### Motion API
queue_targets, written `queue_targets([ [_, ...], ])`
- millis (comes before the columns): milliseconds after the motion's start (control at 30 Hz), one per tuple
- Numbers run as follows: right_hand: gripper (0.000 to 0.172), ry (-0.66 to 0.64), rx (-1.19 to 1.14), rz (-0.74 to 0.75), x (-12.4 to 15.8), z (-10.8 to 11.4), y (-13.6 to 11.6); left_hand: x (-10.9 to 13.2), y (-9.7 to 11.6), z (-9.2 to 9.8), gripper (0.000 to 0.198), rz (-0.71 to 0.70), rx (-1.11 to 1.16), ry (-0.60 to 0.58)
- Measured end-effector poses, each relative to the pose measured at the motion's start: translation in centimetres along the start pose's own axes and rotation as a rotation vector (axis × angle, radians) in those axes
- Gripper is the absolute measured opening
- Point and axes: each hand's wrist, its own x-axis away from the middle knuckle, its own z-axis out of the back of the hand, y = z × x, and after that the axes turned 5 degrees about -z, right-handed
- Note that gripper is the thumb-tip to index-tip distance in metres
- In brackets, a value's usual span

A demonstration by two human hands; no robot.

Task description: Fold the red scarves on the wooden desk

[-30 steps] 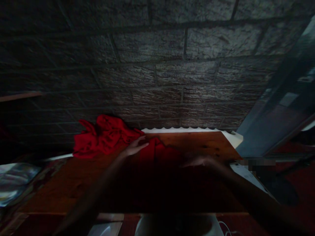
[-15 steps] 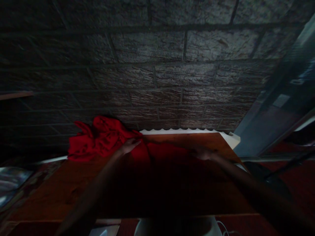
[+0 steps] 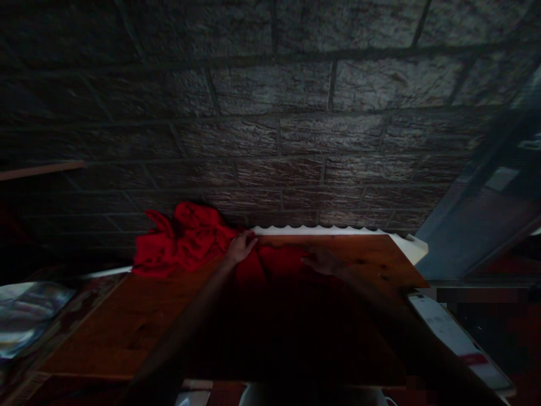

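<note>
A red cloth (image 3: 186,239) lies bunched at the back left of a wooden table (image 3: 127,321), against a dark brick wall. Part of it spreads flat toward the table's middle, in deep shadow. My left hand (image 3: 242,247) is closed on the cloth where the bunched part meets the flat part. My right hand (image 3: 320,260) rests flat on the spread cloth a little to the right, fingers stretched out.
The brick wall (image 3: 274,113) rises right behind the table. A white scalloped strip (image 3: 329,230) runs along the table's back edge. A white paper (image 3: 448,332) lies off the right side. Glossy sheets (image 3: 25,316) lie at the far left.
My right hand has slid left over the cloth, closer to my left hand. My left hand stays at the bunched cloth, its fingers now closed on it.
</note>
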Motion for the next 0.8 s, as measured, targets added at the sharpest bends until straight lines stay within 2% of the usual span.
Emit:
queue_targets([
  [67, 0.037, 0.042, 0.029, -0.012, -0.1, -0.8, -0.1, -0.3, 0.6, -0.1, 0.037, -0.128, 0.001, -0.122],
  [133, 0.037, 0.076, 0.064, -0.062, -0.1, -1.2, 0.1, -0.3, 1.1, -0.5, 0.036, -0.173, -0.047, -0.189],
  [233, 0.04, 0.122, 0.123, -0.191, 0.3, -1.3, 0.6, 0.0, 1.6, -1.4, 0.036, -0.095, -0.143, -0.123],
  [367, 0.042, 0.086, 0.22, -0.326, 0.8, -1.0, 0.9, 0.4, 2.0, -2.1, 0.039, -0.008, -0.164, -0.028],
  [500, 0.041, 0.131, 0.232, -0.295, 0.9, -0.6, 0.7, 0.3, 1.9, -2.0, 0.042, 0.005, -0.199, -0.077],
  [600, 0.042, 0.194, 0.227, -0.299, 0.6, -0.6, 0.8, 0.1, 1.8, -2.0, 0.043, 0.075, -0.254, -0.069],
  [667, 0.041, 0.192, 0.228, -0.304, 0.4, -0.8, 0.9, 0.0, 2.0, -2.0, 0.043, 0.126, -0.264, -0.063],
  [733, 0.038, 0.18, 0.227, -0.302, 0.2, -1.0, 0.9, 0.1, 2.7, -1.9, 0.043, 0.147, -0.278, -0.047],
  [800, 0.037, 0.181, 0.225, -0.303, 0.1, -1.2, 1.0, 0.5, 3.9, -1.9, 0.043, 0.099, -0.327, 0.014],
])
